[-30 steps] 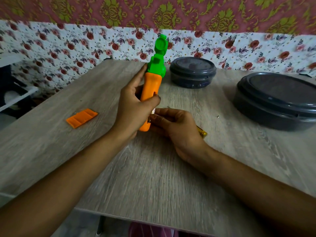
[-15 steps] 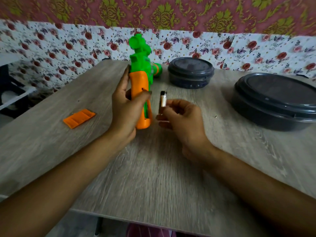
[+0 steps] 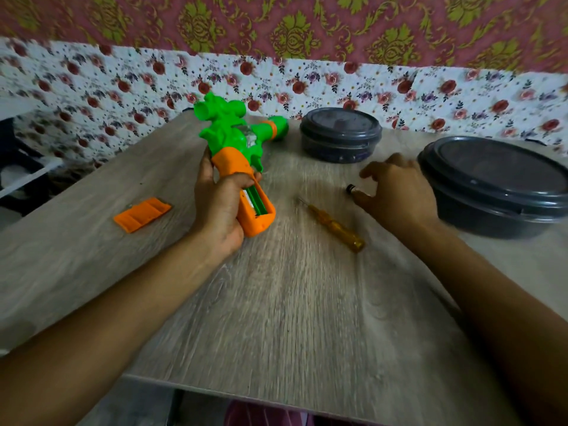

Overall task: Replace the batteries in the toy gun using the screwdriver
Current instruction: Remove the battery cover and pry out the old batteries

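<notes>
2 hands, well apart. Left hand (image 3: pixel 219 207) is wrapped round the orange grip of the green-and-orange plastic toy gun (image 3: pixel 233 136), held tilted left of centre, butt on or just above the grey wood-grain table (image 3: pixel 292 302), barrel pointing away to the right. Right hand (image 3: pixel 399 192) is low over the table beside the large dark lidded plastic tub (image 3: pixel 498 192), thumb at a small dark cylindrical battery (image 3: pixel 349 188); it's blurred, so I cannot tell if it is pinched or let go. My read: battery-swap step, removal half. The ribbed orange plastic compartment cover (image 3: pixel 142 214) is off and lies flat on the table left of the gun. The amber-handled screwdriver (image 3: pixel 335 224) lies untouched between the hands. The battery bay (image 3: pixel 256 204) in the grip is open, with a green divider rib showing and something pale beside it, possibly 1 cell, not sure. Next move calls for clearing the bay, finding fresh cells (0 seen; the smaller round dark lidded tub (image 3: pixel 340 135) at the back is unopened), seating them by polarity, then cover and screw. The gun looks like light, hard plastic, so a 1-hand hold should do.
</notes>
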`<state>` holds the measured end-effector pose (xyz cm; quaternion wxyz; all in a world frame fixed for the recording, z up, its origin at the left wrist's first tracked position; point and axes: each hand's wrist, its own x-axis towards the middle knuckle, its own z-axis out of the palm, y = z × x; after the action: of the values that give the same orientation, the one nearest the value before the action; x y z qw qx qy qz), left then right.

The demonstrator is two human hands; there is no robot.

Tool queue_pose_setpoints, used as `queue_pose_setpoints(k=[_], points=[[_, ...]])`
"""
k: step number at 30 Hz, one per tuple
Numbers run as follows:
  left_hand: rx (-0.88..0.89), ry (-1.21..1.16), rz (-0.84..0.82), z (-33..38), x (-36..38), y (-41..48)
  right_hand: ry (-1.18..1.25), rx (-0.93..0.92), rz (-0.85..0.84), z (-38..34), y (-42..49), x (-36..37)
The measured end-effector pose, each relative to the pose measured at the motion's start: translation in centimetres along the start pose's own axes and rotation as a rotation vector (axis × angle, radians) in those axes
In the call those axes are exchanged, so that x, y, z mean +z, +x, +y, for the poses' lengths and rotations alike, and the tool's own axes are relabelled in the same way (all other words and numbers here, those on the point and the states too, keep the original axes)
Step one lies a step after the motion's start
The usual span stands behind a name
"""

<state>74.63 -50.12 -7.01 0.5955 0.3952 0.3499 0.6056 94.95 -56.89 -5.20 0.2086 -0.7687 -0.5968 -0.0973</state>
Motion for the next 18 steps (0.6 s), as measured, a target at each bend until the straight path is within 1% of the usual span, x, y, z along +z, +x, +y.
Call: queue_pose_setpoints(k=[1,2,4,5,6,7,11,13,18], points=[[-0.011,0.011,0.001,0.0,-0.1,0.0,0.046,-0.061,0.009,-0.6,-0.2,-0.3],[-0.022,0.016,0.002,0.0,-0.1,0.0,0.104,-0.099,-0.064,-1.3,-0.4,-0.7],[-0.041,0.011,-0.001,0.1,-0.1,-0.1,0.122,-0.117,-0.364,-2.7,-1.0,-1.1],[-0.051,0.005,-0.001,0.1,-0.1,0.0,0.111,-0.116,-0.480,-3.1,-1.2,-1.0],[-0.061,0.003,0.001,0.2,-0.2,0.1,0.122,-0.124,-0.514,-3.3,-1.4,-1.0],[-0.071,0.005,0.005,0.2,-0.3,0.2,0.160,-0.137,-0.489,-3.4,-1.5,-1.0],[-0.081,0.028,0.000,0.0,-0.5,0.5,0.415,-0.209,-0.302,-4.3,-2.0,-1.6],[-0.065,0.042,-0.014,-0.1,-0.4,0.6,0.402,-0.283,-0.241,-4.8,-2.1,-2.0],[-0.014,0.091,-0.043,-0.1,-0.3,0.5,0.394,-0.385,-0.214,-5.2,-2.3,-2.4]])
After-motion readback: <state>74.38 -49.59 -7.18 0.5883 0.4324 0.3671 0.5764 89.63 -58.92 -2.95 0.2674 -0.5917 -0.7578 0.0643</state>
